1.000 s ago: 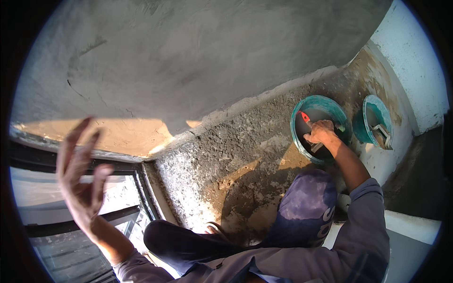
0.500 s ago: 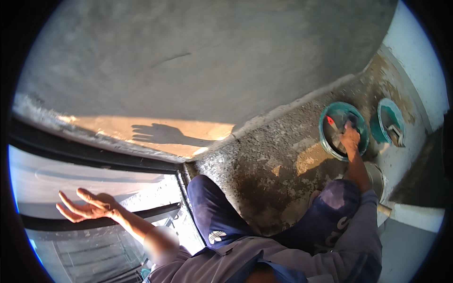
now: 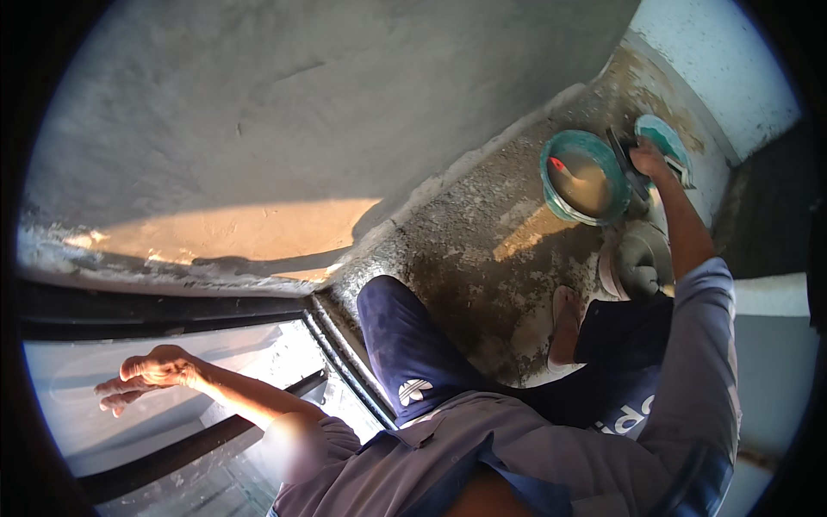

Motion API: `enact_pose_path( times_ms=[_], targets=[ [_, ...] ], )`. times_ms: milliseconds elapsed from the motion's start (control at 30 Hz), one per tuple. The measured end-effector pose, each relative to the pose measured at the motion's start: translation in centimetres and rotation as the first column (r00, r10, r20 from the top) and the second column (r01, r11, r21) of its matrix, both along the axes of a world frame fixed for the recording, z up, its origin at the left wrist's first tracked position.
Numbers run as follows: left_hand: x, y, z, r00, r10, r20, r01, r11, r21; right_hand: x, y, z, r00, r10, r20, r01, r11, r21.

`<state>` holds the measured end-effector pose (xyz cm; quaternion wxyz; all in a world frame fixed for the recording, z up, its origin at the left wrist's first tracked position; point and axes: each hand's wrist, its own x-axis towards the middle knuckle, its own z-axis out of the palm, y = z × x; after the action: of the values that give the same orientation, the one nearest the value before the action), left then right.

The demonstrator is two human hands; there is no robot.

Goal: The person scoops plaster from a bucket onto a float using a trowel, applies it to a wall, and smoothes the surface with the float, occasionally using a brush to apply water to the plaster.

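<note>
My right hand, its arm stretched out to the far right, grips a dark, flat plastering float seen nearly edge-on. The float is between two teal tubs, just past the rim of the nearer one. That nearer tub holds murky brown water, with a red-ended tool standing partly in it. Behind my right hand is the smaller teal bucket, with some flat pieces at its edge. My left hand is raised at the left, in front of the window, with nothing in it and its fingers stretched out.
A smooth grey plastered wall fills the far side. At the left is a dark window frame with glass. A grey round container stands by my right foot on the rough, stained floor.
My right hand has come out of the nearer tub and moved right with the float. My left hand has shifted slightly and its fingers are closer together. The whole view has turned a little.
</note>
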<state>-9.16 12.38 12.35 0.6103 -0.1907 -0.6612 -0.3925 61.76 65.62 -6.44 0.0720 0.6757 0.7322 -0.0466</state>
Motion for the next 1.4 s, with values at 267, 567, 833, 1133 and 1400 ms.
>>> enact_pose_path(
  times_ms=[267,567,833,1133,1400],
  targets=[
    [-5.6,-0.1,0.2,0.976,-0.049,0.211,0.007,0.980,0.197,-21.5,-7.4,-4.9,-0.222,-0.017,-0.975,0.548,0.825,-0.139],
    [-5.0,0.9,0.6,0.995,0.013,0.096,-0.019,0.998,0.052,-45.3,-16.1,-11.6,-0.193,-0.188,-0.963,0.546,0.795,-0.265],
    [-4.0,1.4,0.2,0.996,-0.020,0.089,0.027,0.997,-0.071,-33.2,-2.3,-8.7,-0.222,-0.176,-0.959,0.637,0.719,-0.279],
    [-3.5,3.1,0.0,0.984,-0.008,0.178,0.011,1.000,-0.018,-39.4,-10.1,-10.5,-0.230,-0.139,-0.963,0.526,0.815,-0.243],
    [-2.4,4.0,-0.3,0.969,-0.063,0.240,0.060,0.998,0.023,-40.7,-10.4,-14.5,-0.178,-0.093,-0.980,0.497,0.850,-0.172]
  ],
)
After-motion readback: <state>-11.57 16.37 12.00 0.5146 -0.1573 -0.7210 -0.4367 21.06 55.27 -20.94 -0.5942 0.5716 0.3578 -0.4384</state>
